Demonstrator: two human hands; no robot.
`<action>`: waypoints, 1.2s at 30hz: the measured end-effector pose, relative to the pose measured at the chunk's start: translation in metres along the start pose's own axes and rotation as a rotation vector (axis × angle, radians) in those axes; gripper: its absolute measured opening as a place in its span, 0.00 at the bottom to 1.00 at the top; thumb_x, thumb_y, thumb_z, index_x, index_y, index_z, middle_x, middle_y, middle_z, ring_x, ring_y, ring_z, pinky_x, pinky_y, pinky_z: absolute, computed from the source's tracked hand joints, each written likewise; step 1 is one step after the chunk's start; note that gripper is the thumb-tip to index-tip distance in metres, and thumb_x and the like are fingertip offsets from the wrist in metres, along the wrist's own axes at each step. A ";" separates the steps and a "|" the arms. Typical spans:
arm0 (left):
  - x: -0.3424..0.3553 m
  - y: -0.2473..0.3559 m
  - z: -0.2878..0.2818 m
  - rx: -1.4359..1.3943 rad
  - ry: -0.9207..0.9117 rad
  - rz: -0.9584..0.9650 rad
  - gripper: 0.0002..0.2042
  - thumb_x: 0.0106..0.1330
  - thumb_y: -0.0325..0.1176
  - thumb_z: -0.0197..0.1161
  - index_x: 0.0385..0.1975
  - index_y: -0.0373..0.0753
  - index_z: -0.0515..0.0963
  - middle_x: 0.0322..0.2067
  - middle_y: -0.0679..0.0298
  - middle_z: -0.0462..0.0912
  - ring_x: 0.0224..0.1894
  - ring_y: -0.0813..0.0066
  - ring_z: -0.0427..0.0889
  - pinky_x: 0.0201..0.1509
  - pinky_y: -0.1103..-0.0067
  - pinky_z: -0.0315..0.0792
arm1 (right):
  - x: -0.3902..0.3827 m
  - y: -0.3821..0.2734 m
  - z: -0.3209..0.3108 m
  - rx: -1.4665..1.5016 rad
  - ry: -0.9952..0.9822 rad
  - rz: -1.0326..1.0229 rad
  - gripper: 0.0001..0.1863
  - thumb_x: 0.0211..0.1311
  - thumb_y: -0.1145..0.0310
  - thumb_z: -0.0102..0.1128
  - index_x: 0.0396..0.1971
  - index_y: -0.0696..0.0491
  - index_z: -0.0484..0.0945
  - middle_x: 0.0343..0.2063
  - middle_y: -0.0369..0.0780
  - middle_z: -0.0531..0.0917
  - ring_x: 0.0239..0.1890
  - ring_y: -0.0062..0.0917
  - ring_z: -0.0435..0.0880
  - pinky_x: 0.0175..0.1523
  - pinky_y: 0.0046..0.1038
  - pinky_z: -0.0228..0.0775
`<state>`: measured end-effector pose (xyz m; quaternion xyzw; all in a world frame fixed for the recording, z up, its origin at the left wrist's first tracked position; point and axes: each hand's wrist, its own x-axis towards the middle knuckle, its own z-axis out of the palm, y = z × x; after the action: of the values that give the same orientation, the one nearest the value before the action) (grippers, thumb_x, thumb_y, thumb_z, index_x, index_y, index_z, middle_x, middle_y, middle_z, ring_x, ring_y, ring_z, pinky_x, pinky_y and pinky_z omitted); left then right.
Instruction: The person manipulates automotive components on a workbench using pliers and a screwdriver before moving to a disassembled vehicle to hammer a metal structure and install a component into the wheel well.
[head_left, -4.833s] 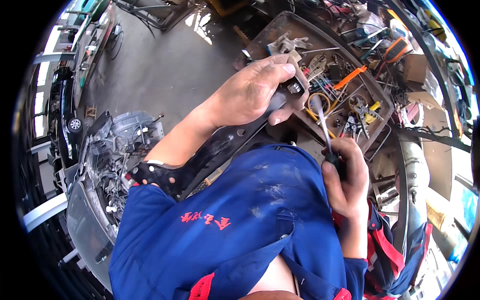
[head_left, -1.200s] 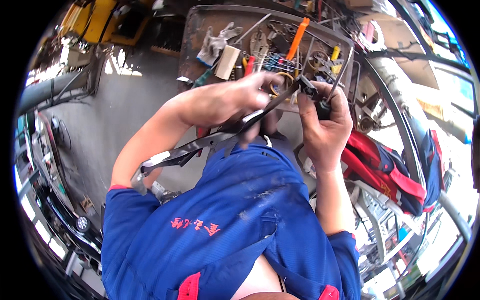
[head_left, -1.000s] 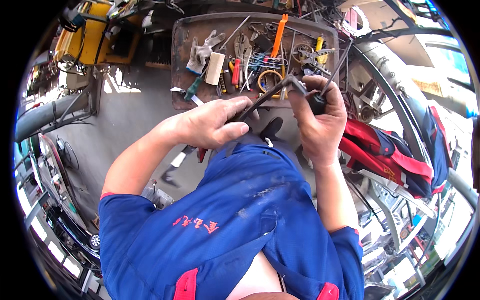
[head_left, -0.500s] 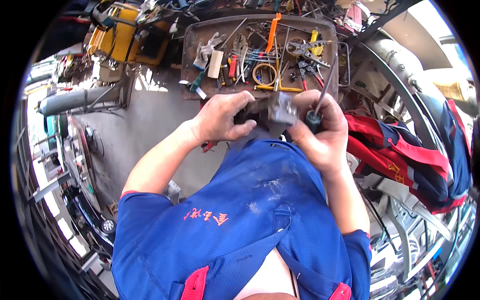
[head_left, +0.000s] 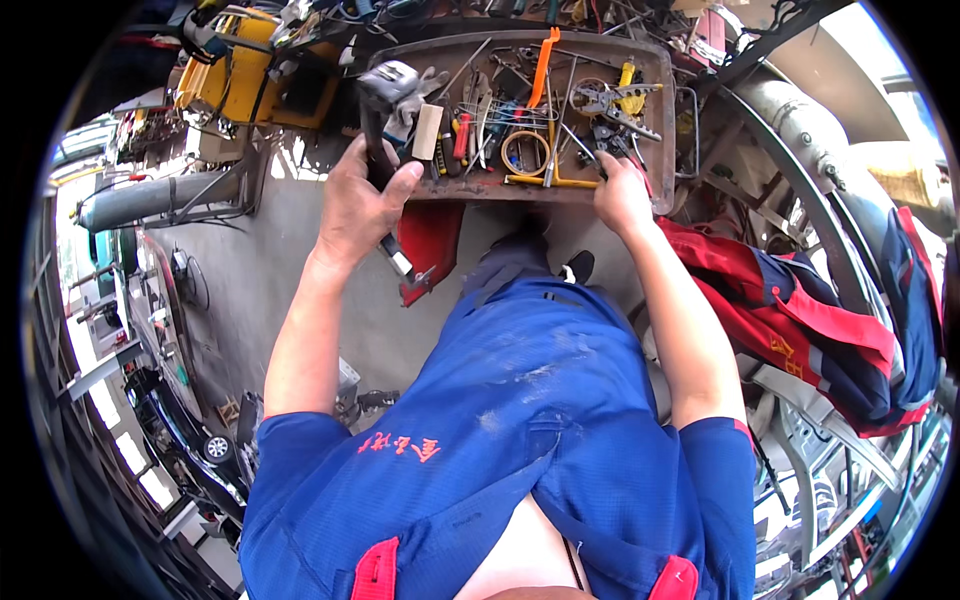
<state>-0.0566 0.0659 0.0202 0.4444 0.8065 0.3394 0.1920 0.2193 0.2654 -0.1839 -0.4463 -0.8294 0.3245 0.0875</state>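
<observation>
Metal part [head_left: 375, 138] partly hides glove [head_left: 402, 120]; wood blk [head_left: 428, 132] nr.

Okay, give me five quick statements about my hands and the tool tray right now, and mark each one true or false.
1. The left hand has a long dark part in its grip. True.
2. The orange tool lies on the floor. False: the orange tool lies in the tray, among other tools.
3. The right hand is at the right end of the tray's near edge. True.
4. The pale block is to the right of the orange tool. False: the pale block is to its left.
5. A red and dark-blue garment is on the person's right. True.
</observation>
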 end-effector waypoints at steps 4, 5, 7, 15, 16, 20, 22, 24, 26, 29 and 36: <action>0.050 0.000 0.001 -0.210 -0.004 0.071 0.11 0.71 0.36 0.66 0.32 0.40 0.73 0.24 0.73 0.71 0.28 0.85 0.68 0.34 0.81 0.66 | 0.006 -0.010 -0.004 -0.146 0.208 -0.077 0.25 0.59 0.75 0.57 0.59 0.55 0.79 0.48 0.55 0.82 0.53 0.51 0.81 0.62 0.45 0.72; 0.064 -0.013 0.007 -0.450 -0.030 0.011 0.10 0.72 0.37 0.65 0.32 0.41 0.73 0.24 0.73 0.72 0.28 0.84 0.69 0.35 0.81 0.67 | -0.003 -0.012 -0.006 -0.110 0.248 -0.068 0.24 0.59 0.74 0.58 0.58 0.55 0.79 0.47 0.54 0.83 0.51 0.50 0.82 0.60 0.44 0.74; 0.088 -0.021 0.024 -0.917 -0.091 -0.151 0.11 0.74 0.40 0.63 0.32 0.42 0.74 0.24 0.70 0.74 0.29 0.79 0.73 0.38 0.80 0.70 | -0.026 -0.018 -0.019 0.201 0.075 0.089 0.25 0.59 0.73 0.62 0.59 0.54 0.79 0.46 0.50 0.84 0.46 0.40 0.86 0.56 0.34 0.77; 0.101 0.041 0.155 -1.348 -0.587 -0.966 0.22 0.73 0.56 0.60 0.36 0.39 0.72 0.26 0.62 0.75 0.33 0.66 0.78 0.43 0.65 0.77 | -0.163 -0.102 -0.062 1.487 0.164 0.357 0.44 0.55 0.69 0.79 0.71 0.54 0.67 0.62 0.39 0.77 0.63 0.26 0.74 0.68 0.34 0.70; 0.087 0.045 0.167 -1.348 -0.751 -0.910 0.23 0.76 0.55 0.57 0.38 0.37 0.71 0.30 0.60 0.77 0.34 0.63 0.79 0.49 0.62 0.78 | -0.178 -0.112 -0.063 1.522 0.271 0.327 0.44 0.54 0.68 0.81 0.71 0.53 0.68 0.62 0.39 0.77 0.64 0.27 0.75 0.68 0.35 0.70; 0.010 0.087 0.210 -1.278 -0.934 -0.919 0.23 0.77 0.55 0.55 0.47 0.37 0.66 0.40 0.56 0.74 0.46 0.57 0.78 0.62 0.47 0.76 | -0.239 -0.134 -0.058 1.414 0.750 0.220 0.23 0.68 0.69 0.72 0.61 0.52 0.79 0.54 0.33 0.83 0.53 0.19 0.80 0.62 0.28 0.73; -0.032 0.106 0.220 -1.203 -1.054 -0.917 0.23 0.77 0.55 0.55 0.47 0.37 0.66 0.38 0.56 0.74 0.46 0.58 0.79 0.63 0.45 0.76 | -0.288 -0.132 -0.046 1.369 0.929 0.227 0.19 0.70 0.68 0.69 0.59 0.53 0.81 0.51 0.35 0.85 0.51 0.22 0.83 0.60 0.29 0.75; -0.074 0.120 0.230 -1.129 -1.182 -0.865 0.22 0.77 0.55 0.54 0.48 0.38 0.66 0.39 0.56 0.75 0.46 0.59 0.79 0.64 0.45 0.75 | -0.338 -0.135 -0.033 1.326 1.087 0.233 0.16 0.72 0.68 0.66 0.56 0.54 0.82 0.49 0.37 0.87 0.48 0.24 0.85 0.58 0.30 0.77; -0.122 0.136 0.238 -1.006 -1.339 -0.800 0.22 0.78 0.56 0.50 0.47 0.38 0.70 0.39 0.56 0.78 0.46 0.59 0.80 0.62 0.50 0.76 | -0.388 -0.140 -0.021 1.186 1.253 0.256 0.12 0.72 0.68 0.67 0.52 0.54 0.86 0.40 0.29 0.87 0.42 0.13 0.81 0.52 0.21 0.73; -0.189 0.147 0.245 -0.593 -1.692 -0.682 0.30 0.76 0.64 0.43 0.45 0.38 0.75 0.40 0.56 0.82 0.44 0.58 0.82 0.57 0.57 0.76 | -0.471 -0.154 -0.010 1.104 1.427 0.344 0.11 0.73 0.67 0.66 0.50 0.54 0.87 0.38 0.28 0.87 0.42 0.12 0.80 0.52 0.19 0.72; -0.346 0.161 0.272 0.126 -2.156 -0.257 0.23 0.79 0.50 0.43 0.31 0.39 0.77 0.32 0.60 0.84 0.33 0.68 0.81 0.43 0.74 0.76 | -0.653 -0.151 0.005 0.749 1.707 0.741 0.11 0.77 0.65 0.61 0.49 0.56 0.82 0.39 0.32 0.87 0.38 0.12 0.80 0.46 0.20 0.75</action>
<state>0.3876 -0.0643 -0.0510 0.4299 0.2702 -0.2937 0.8099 0.4969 -0.3166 -0.0006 -0.7037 -0.1421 0.1424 0.6815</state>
